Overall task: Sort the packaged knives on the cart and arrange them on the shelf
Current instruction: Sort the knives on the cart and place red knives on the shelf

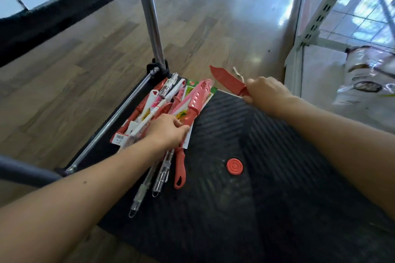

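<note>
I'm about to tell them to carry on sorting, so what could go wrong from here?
1. The right hand holds a red knife tip outward past the cart deck; swinging toward the shelf frame could snag it.
2. The left hand presses into a crossed pile of packaged knives; pulling one may drag others off the edge.
3. Clear-handled pieces stick out loosely and could slide.

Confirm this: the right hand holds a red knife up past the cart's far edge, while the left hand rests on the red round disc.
Not quite. In the head view the left hand rests on the pile of packaged knives, not the red disc, which lies apart on the cart deck. The right hand does hold the red knife.
</note>
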Available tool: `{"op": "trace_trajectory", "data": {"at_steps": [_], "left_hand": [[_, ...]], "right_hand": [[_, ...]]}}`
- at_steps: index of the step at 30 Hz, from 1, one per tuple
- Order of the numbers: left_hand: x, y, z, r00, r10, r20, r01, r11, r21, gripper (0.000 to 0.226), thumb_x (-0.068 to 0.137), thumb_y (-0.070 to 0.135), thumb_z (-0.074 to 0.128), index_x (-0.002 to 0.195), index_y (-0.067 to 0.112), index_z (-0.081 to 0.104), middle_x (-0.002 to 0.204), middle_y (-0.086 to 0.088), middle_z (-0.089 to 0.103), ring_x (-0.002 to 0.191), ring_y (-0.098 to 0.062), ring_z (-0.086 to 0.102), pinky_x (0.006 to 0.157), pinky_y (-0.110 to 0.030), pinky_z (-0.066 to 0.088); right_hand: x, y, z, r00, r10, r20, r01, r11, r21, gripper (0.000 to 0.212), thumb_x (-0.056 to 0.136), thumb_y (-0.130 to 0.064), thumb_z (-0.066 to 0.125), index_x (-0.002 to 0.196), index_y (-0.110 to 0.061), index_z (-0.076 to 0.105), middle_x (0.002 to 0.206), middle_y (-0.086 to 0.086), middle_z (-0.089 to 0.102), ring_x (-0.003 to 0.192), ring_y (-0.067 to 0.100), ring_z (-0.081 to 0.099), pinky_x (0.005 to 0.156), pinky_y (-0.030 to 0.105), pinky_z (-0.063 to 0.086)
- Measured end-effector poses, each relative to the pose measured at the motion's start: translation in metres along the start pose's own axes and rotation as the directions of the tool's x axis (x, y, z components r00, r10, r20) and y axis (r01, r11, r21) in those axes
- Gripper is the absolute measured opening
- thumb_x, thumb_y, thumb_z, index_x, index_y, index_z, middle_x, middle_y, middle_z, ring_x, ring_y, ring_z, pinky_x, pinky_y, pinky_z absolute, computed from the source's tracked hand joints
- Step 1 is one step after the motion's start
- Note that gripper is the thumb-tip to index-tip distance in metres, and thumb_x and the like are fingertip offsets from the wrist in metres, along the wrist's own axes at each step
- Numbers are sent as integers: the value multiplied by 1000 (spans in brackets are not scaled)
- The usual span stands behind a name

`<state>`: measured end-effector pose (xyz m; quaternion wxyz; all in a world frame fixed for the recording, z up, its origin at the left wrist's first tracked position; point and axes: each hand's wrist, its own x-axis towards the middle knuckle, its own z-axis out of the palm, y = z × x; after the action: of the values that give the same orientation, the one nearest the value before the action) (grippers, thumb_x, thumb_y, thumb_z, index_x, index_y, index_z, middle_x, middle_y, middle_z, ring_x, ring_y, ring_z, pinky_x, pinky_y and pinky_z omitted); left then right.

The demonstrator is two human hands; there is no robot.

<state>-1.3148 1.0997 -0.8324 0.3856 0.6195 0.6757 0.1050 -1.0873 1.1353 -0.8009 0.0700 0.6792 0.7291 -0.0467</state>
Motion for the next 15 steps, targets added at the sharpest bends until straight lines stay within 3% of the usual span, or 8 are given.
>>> {"op": "trace_trajectory", "data": {"at_steps": [3, 7, 10, 12, 15], "left_hand": [[-13, 14, 17, 1000, 12, 14, -11, 998, -61, 31, 91, 26, 58, 61, 15, 54, 61, -2, 57, 52, -9, 57, 53, -20, 42], [-30, 35, 48, 995, 31, 92, -20, 993, -119, 28, 90, 26, 60, 63, 18, 55, 66, -3, 58, 61, -17, 53, 58, -27, 40], [-45, 51, 78, 982, 47, 182, -19, 988, -152, 26, 88, 25, 61, 64, 17, 55, 71, -6, 60, 58, -17, 53, 61, -27, 44], [-56, 63, 98, 971, 62, 230, -28, 988, -149, 25, 88, 26, 62, 65, 17, 56, 69, -5, 60, 55, -15, 51, 57, -25, 43], [-74, 82, 127, 949, 70, 307, -28, 990, -141, 25, 88, 28, 61, 66, 18, 54, 63, -1, 57, 52, -14, 49, 46, -24, 35]], "right_hand": [[-41, 9, 17, 985, 166, -44, -148, 951, 272, 35, 89, -33, 57, 92, 1, 63, 88, 16, 66, 80, 32, 62, 69, 37, 49], [-98, 32, 37, 925, 379, 28, -340, 791, 508, 37, 86, -36, 62, 89, 0, 72, 86, 13, 72, 77, 25, 68, 77, 41, 57], [-145, 50, 46, 850, 521, 77, -460, 663, 590, 33, 85, -34, 64, 84, -2, 72, 77, 14, 73, 61, 19, 67, 76, 36, 57], [-173, 61, 49, 805, 584, 103, -512, 597, 617, 31, 85, -33, 65, 79, -3, 71, 73, 11, 72, 54, 17, 64, 68, 31, 57], [-207, 82, 53, 741, 662, 115, -574, 535, 620, 26, 83, -30, 68, 69, -8, 67, 72, 9, 69, 60, 20, 65, 69, 34, 57]]}}
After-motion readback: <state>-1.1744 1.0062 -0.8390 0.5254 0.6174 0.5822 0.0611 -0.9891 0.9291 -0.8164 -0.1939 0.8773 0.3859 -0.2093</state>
